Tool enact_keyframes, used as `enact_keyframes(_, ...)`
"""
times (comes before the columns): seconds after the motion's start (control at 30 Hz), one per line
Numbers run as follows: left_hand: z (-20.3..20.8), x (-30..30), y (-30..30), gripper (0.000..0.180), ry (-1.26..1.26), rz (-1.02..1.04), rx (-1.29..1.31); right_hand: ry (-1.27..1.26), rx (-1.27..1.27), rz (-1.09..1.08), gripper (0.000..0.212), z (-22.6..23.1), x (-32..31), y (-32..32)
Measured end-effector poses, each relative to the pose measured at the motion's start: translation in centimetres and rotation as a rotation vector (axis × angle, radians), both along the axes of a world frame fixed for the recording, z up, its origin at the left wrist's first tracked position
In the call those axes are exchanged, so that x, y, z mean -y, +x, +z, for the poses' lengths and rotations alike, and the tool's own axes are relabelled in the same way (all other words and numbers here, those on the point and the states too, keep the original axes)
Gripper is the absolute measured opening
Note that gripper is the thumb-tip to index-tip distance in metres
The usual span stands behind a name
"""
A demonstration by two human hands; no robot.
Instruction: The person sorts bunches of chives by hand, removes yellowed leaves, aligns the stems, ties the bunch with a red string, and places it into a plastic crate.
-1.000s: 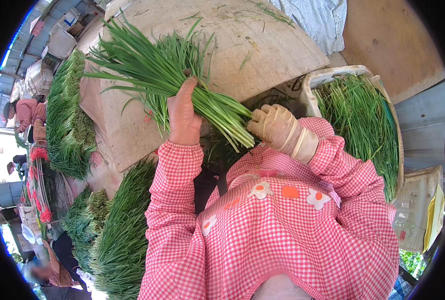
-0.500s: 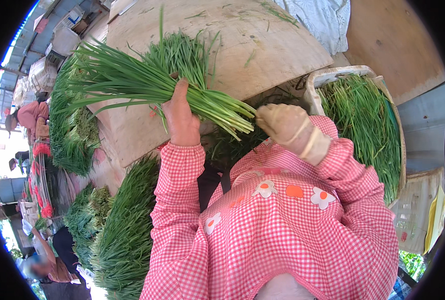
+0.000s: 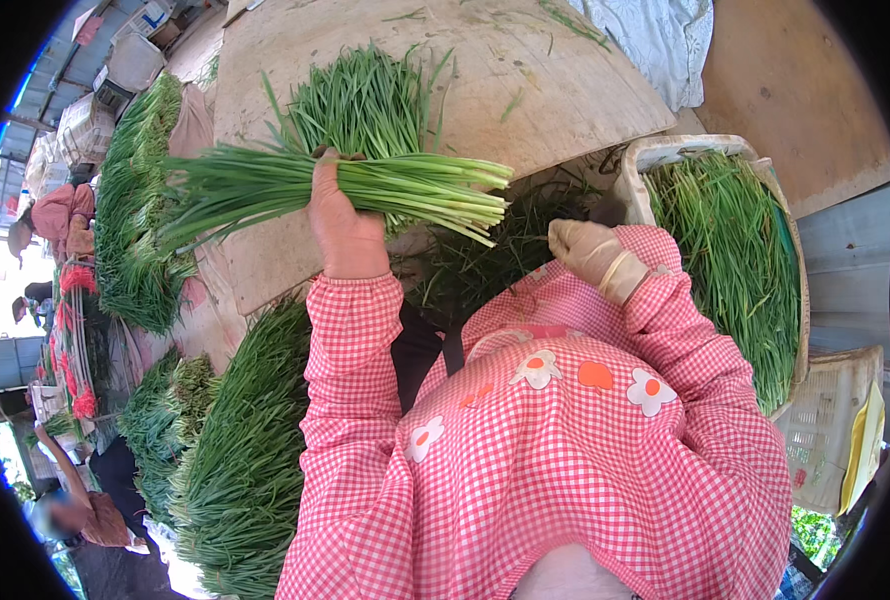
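My left hand is wrapped round a bunch of garlic chives and holds it level above the board. The pale stem ends point right and the green leaf tips spread left. My right hand, in a cream glove, is closed just right of the stem ends, apart from them. Whatever its fingers hold, if anything, is too small or hidden to make out. Behind the held bunch, a pile of green chives lies on the wooden board. Dark loose leaf scraps lie below the stem ends.
At the right stands a white crate full of chives. Large heaps of chives lie to my left, with another heap farther off. A pale cloth rests at the back. Another person is at the far left.
The held bunch has swung from a downward slant to nearly level. My right hand has drawn away from the stem ends, to the right and slightly down.
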State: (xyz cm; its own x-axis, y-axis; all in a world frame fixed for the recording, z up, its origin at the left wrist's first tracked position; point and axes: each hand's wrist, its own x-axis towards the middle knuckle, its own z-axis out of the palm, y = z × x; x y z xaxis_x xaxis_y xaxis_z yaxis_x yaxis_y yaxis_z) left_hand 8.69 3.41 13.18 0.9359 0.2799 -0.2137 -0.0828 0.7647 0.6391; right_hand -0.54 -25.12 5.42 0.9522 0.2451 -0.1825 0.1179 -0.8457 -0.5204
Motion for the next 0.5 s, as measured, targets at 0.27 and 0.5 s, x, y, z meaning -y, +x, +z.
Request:
enact_keyframes(0.27,2.0,-0.2,-2.0,0.010,-0.081,-0.007,-0.157,1.405,-0.215,-0.145,0.035,0.3,-9.1,1.0)
enact_keyframes(0.5,1.6,-0.6,-3.9,0.008,-0.135,-0.134,-0.060,1.108,-0.344,0.003,0.020,2.3,-7.5,0.0)
